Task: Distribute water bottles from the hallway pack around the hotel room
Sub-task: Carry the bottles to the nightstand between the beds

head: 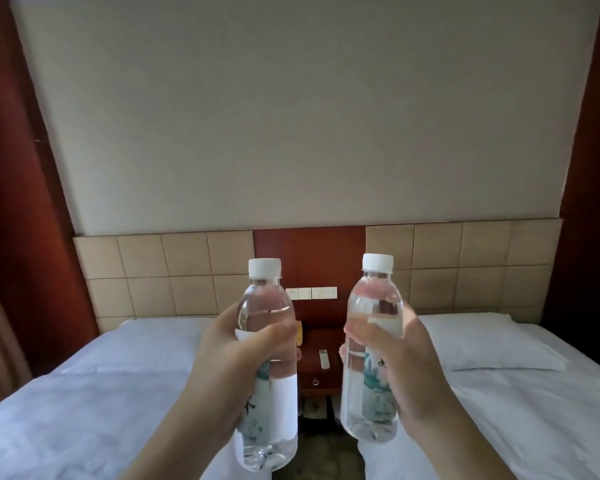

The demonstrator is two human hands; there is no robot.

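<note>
Two clear water bottles with white caps and white-green labels are held upright in front of me. My left hand (236, 358) is wrapped around the middle of the left bottle (269, 410). The right bottle (371, 306) is gripped at its middle by my right hand (395, 368). Both bottles hang in the air over the gap between two beds, facing the red-brown nightstand (321, 372) against the headboard wall.
A white bed (94, 393) lies on the left and another white bed (534, 410) with a pillow (489, 341) on the right. A white remote (324, 358) and a yellow item (299, 332) rest on the nightstand. Wall switches (311, 293) sit above it.
</note>
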